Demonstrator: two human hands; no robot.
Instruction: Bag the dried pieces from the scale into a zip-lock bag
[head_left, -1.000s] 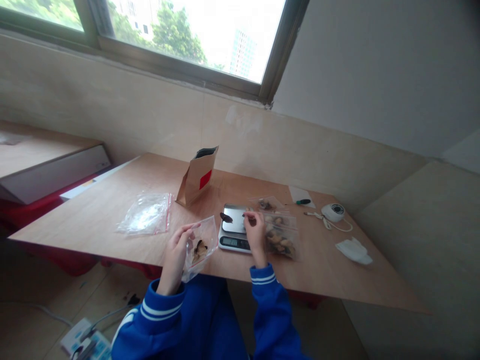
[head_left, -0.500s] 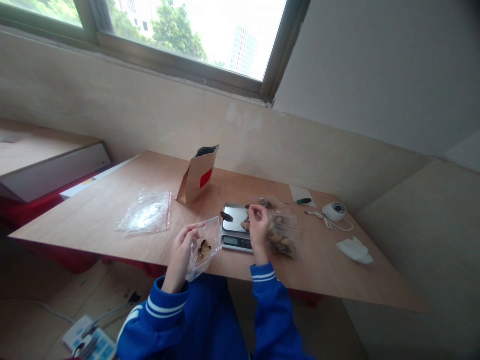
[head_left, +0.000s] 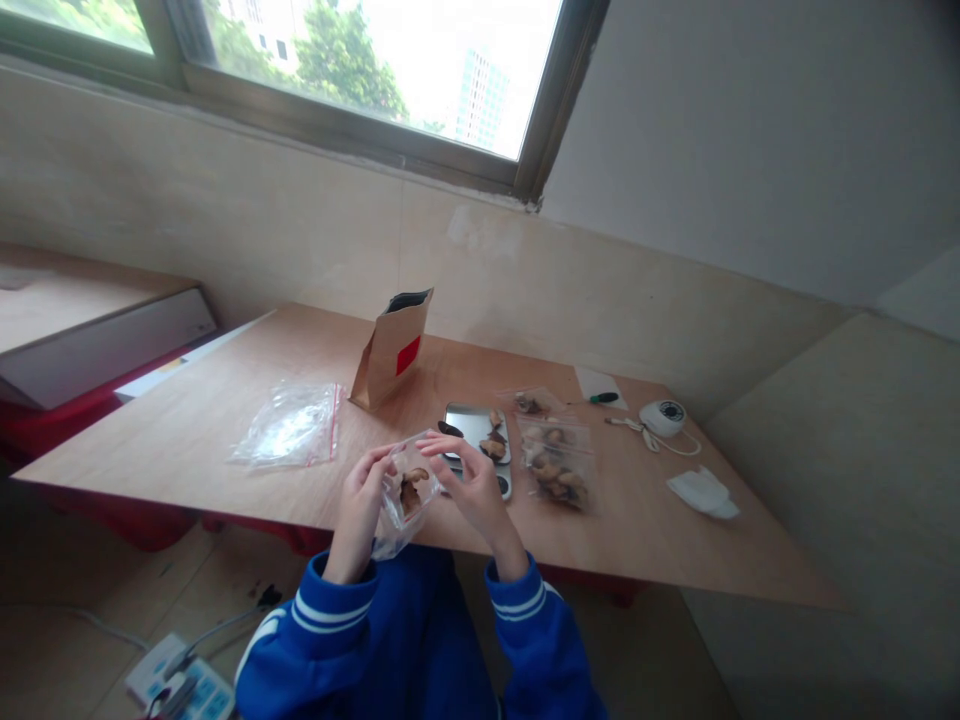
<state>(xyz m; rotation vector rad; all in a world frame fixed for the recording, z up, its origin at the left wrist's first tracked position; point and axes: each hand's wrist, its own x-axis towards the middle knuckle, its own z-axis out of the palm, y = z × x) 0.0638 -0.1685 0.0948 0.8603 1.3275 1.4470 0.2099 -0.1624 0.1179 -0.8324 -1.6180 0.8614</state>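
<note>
Plywood table [head_left: 225,420] under a window: left hand [head_left: 360,495] and right hand [head_left: 469,485] both pinch a limp, light bag [head_left: 405,492] at its mouth, probably slippery.

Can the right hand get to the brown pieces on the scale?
Probably yes: the right hand is at the small bag, just beside the scale, and nothing lies between it and the brown pieces.

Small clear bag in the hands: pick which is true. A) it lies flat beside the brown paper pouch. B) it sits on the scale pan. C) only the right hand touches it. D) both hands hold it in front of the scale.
D: the left hand and right hand both grip the small clear bag, raised just in front of the scale.
</note>
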